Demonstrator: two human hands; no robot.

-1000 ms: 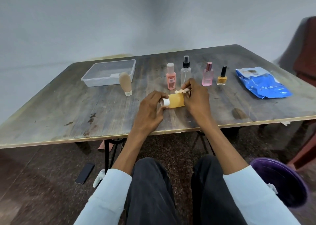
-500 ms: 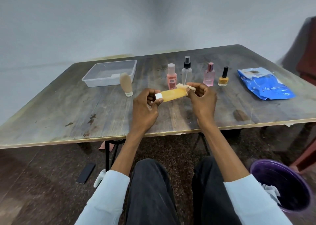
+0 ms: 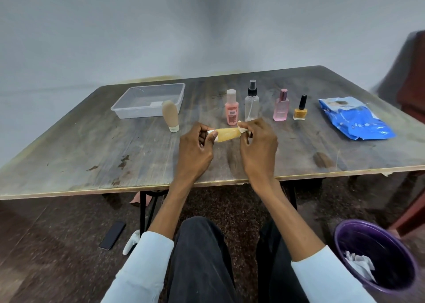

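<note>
One yellow tube (image 3: pixel 226 134), left hand (image 3: pixel 195 149) pinching one end, right hand (image 3: pixel 258 146) pinching wipe (image 3: pixel 243 129) against it, tissue (image 3: pixel 360 262) in purple bin (image 3: pixel 381 243)

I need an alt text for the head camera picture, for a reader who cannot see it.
Two hands hold a small yellow tube level above a wooden table: the left hand grips its white-capped end, the right hand pinches a whitish wipe against the other end. Behind stand four small bottles, a clear box and a blue packet.
</note>
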